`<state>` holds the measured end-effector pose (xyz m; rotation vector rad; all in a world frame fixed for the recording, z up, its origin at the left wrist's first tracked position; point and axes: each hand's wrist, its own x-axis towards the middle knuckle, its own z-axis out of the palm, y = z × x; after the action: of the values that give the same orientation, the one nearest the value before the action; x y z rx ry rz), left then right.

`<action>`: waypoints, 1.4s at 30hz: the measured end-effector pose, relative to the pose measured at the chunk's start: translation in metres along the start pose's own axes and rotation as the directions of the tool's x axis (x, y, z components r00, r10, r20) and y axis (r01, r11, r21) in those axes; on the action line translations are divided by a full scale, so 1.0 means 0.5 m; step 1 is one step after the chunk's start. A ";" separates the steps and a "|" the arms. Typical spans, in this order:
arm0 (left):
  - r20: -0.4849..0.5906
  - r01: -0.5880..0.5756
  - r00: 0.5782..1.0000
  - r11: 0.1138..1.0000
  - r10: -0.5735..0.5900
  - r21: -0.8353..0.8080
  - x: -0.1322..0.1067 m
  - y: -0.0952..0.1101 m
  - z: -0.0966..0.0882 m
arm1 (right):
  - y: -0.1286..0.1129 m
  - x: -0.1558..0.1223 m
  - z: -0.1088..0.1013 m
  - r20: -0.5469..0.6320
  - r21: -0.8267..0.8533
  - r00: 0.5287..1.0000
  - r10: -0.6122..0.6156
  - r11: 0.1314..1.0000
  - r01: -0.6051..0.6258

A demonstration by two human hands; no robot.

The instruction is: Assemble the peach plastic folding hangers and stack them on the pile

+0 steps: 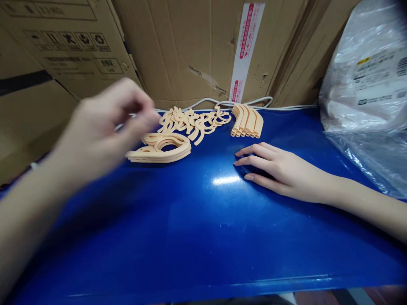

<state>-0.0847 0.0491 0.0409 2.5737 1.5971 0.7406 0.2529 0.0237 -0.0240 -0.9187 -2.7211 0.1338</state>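
Observation:
My left hand (101, 131) hovers above the blue table (197, 220), blurred by motion, with its fingers curled near a stack of peach ring-shaped plastic pieces (162, 148). Whether it holds anything is unclear. Behind the stack lies a loose heap of small peach hook pieces (193, 120). To the right of the heap sits a neat row of curved peach pieces (247, 121). My right hand (273, 167) rests flat on the table with its fingers stretched out, holding nothing, just below that row.
Cardboard boxes (197, 46) form a wall along the table's back and left. A white cable (241, 103) runs along their base. A crinkled clear plastic bag (365, 97) with a label fills the right side.

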 end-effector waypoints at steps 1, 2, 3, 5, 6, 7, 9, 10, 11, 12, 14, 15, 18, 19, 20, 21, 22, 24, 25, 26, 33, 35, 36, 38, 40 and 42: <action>-0.010 -0.150 0.989 0.987 0.149 -0.057 -0.007 0.035 0.024 | 0.000 0.001 -0.004 -0.013 0.029 1.000 0.004 1.000 -0.003; 0.032 -0.295 0.953 0.948 0.300 -0.117 -0.014 0.066 0.049 | 0.000 0.003 -0.009 -0.043 0.057 0.999 0.015 0.998 -0.013; 0.090 -0.406 0.901 0.898 0.425 -0.171 -0.021 0.091 0.074 | 0.001 0.004 -0.015 -0.088 0.077 0.995 0.040 0.996 -0.034; 0.213 -0.513 0.809 0.836 0.547 -0.195 -0.034 0.126 0.117 | 0.007 0.009 -0.031 -0.204 0.095 0.970 0.133 0.989 -0.116; 0.252 -0.527 0.784 0.823 0.567 -0.212 -0.038 0.136 0.134 | 0.013 0.013 -0.041 -0.262 0.102 0.946 0.191 0.980 -0.170; 0.283 -0.524 0.770 0.820 0.572 -0.232 -0.040 0.141 0.146 | 0.022 0.017 -0.050 -0.304 0.119 0.919 0.250 0.967 -0.224; 0.320 -0.505 0.758 0.822 0.569 -0.265 -0.039 0.146 0.159 | 0.046 0.030 -0.068 -0.363 0.182 0.866 0.343 0.938 -0.296; 0.329 -0.493 0.758 0.825 0.564 -0.277 -0.037 0.146 0.161 | 0.062 0.038 -0.075 -0.372 0.192 0.847 0.379 0.924 -0.330; 0.333 -0.484 0.759 0.827 0.559 -0.286 -0.034 0.146 0.162 | 0.079 0.046 -0.081 -0.350 0.183 0.838 0.419 0.908 -0.378; 0.334 -0.477 0.762 0.830 0.555 -0.290 -0.032 0.146 0.162 | 0.097 0.054 -0.085 -0.338 0.134 0.816 0.469 0.882 -0.451; 0.329 -0.474 0.765 0.830 0.553 -0.293 -0.028 0.146 0.161 | 0.133 0.069 -0.090 -0.340 0.086 0.777 0.530 0.840 -0.536; 0.330 -0.474 0.765 0.830 0.553 -0.292 -0.027 0.146 0.161 | 0.150 0.076 -0.091 -0.337 0.069 0.757 0.560 0.816 -0.574; 0.336 -0.470 0.765 0.833 0.549 -0.291 -0.026 0.145 0.162 | 0.188 0.093 -0.088 -0.305 0.038 0.681 0.666 0.723 -0.690; 0.336 -0.467 0.767 0.834 0.547 -0.293 -0.026 0.144 0.163 | 0.196 0.098 -0.086 -0.293 0.027 0.656 0.696 0.692 -0.722; 0.333 -0.464 0.769 0.835 0.545 -0.296 -0.026 0.144 0.164 | 0.202 0.103 -0.083 -0.275 0.014 0.636 0.721 0.665 -0.747; 0.328 -0.463 0.771 0.834 0.546 -0.301 -0.027 0.143 0.164 | 0.207 0.109 -0.080 -0.260 -0.002 0.618 0.742 0.639 -0.769; 0.324 -0.463 0.771 0.832 0.548 -0.304 -0.027 0.142 0.165 | 0.209 0.114 -0.077 -0.247 -0.017 0.601 0.760 0.617 -0.787; 0.321 -0.464 0.772 0.832 0.548 -0.304 -0.027 0.141 0.166 | 0.212 0.126 -0.071 -0.209 -0.058 0.578 0.789 0.580 -0.813; 0.325 -0.463 0.772 0.833 0.547 -0.301 -0.028 0.140 0.166 | 0.212 0.131 -0.069 -0.185 -0.080 0.569 0.801 0.564 -0.822; 0.331 -0.462 0.771 0.836 0.544 -0.297 -0.028 0.139 0.166 | 0.212 0.137 -0.067 -0.160 -0.101 0.561 0.812 0.552 -0.828; 0.338 -0.466 0.767 0.836 0.545 -0.290 -0.031 0.134 0.168 | 0.215 0.165 -0.065 -0.098 -0.179 0.510 0.855 0.489 -0.854; 0.331 -0.465 0.770 0.835 0.545 -0.293 -0.033 0.135 0.168 | 0.217 0.168 -0.065 -0.102 -0.178 0.501 0.859 0.480 -0.859; 0.328 -0.466 0.771 0.835 0.546 -0.294 -0.033 0.135 0.168 | 0.219 0.168 -0.066 -0.103 -0.170 0.500 0.860 0.480 -0.861; 0.327 -0.467 0.771 0.834 0.547 -0.294 -0.034 0.135 0.169 | 0.221 0.169 -0.066 -0.102 -0.148 0.497 0.861 0.481 -0.864; 0.330 -0.467 0.770 0.835 0.546 -0.292 -0.035 0.134 0.168 | 0.222 0.170 -0.067 -0.104 -0.133 0.496 0.862 0.482 -0.866; 0.329 -0.467 0.771 0.835 0.545 -0.290 -0.036 0.133 0.168 | 0.222 0.172 -0.068 -0.117 -0.133 0.500 0.858 0.485 -0.864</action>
<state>-0.0016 0.0211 -0.0231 2.7834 0.6714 0.3108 0.2613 0.1639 0.0085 -2.2557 -1.9489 0.0572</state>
